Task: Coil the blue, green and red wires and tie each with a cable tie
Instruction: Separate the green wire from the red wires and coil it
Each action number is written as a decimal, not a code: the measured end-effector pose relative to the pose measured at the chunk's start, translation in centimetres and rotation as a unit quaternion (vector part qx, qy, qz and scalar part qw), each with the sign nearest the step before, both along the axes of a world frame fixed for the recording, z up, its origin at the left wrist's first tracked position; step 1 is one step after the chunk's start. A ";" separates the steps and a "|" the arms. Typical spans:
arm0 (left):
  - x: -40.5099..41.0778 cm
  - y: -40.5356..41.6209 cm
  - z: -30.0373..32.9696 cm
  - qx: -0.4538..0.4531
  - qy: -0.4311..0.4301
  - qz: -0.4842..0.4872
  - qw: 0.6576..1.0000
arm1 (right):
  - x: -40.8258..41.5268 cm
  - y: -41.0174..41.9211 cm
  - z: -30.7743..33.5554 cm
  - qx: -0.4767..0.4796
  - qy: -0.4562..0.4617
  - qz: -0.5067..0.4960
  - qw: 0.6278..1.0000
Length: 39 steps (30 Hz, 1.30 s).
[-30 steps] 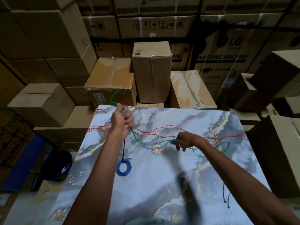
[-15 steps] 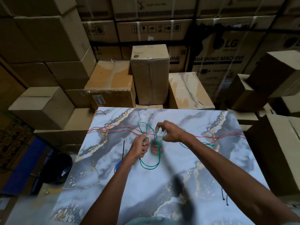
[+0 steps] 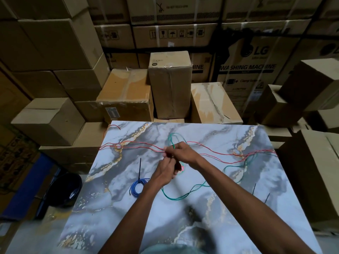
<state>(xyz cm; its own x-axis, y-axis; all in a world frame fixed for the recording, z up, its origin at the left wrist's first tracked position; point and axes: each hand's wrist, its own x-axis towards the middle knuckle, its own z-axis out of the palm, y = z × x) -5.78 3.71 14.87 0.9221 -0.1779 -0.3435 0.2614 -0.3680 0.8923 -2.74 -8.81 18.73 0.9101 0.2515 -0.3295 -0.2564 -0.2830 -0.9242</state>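
Stacked brown cardboard boxes (image 3: 170, 85) behind blue-grey marbled surface (image 3: 117, 208). My left hand (image 3: 165, 173) and right hand (image 3: 183, 153) meet mid-surface, both pinching thin green wire (image 3: 183, 194); its slack trails toward 3 o'clock. Long red wire (image 3: 229, 153) crosses at 12. Coiled blue wire (image 3: 136, 186), black cable tie (image 3: 140, 168) at 9.

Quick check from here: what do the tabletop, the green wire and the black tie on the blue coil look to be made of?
Tabletop: glossy marble-look surface, grey-white with gold veins; stone or printed laminate, can't tell. Green wire: thin, flexible, smooth green jacket, likely plastic-insulated, since it bends into loose loops. Cable tie: thin stiff black strip, probably nylon, standing straight from the blue coil.
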 end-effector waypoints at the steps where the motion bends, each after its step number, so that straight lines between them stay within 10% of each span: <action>1: -0.1 -0.1 -0.1 -0.011 0.019 0.010 1.000 | 0.2 -0.1 -0.1 0.021 -0.004 -0.021 1.000; 10: -1.5 -0.1 -0.3 -0.040 0.009 0.002 0.999 | 1.3 -2.2 -0.3 -0.086 -0.106 -0.074 0.988; 14: -0.6 1.6 -0.6 -0.014 -0.127 0.141 0.982 | 1.0 -3.9 0.8 -0.028 -0.009 0.031 0.999; 19: 0.9 2.6 0.5 0.040 -0.298 0.054 0.952 | 0.7 -5.3 3.1 -0.022 0.095 0.225 0.970; 24: 1.2 3.3 0.1 0.100 -0.334 0.049 0.936 | 1.5 -6.6 4.0 -0.034 0.000 0.109 0.993; 30: 0.4 5.1 -1.3 0.139 -0.289 0.119 0.940 | 3.8 -9.2 7.0 -0.029 -0.096 -0.085 0.991; 34: -0.1 5.5 0.4 0.055 -0.174 0.144 0.973 | 5.8 -9.4 7.8 -0.105 -0.300 -0.240 0.917; 37: 0.5 5.5 0.4 -0.097 -0.030 0.226 0.969 | 7.6 -9.2 5.4 -0.304 -0.172 -0.081 0.934; 39: 0.6 5.5 0.3 -0.141 0.034 0.253 0.957 | 6.9 -9.0 3.6 -0.477 -0.032 0.082 0.875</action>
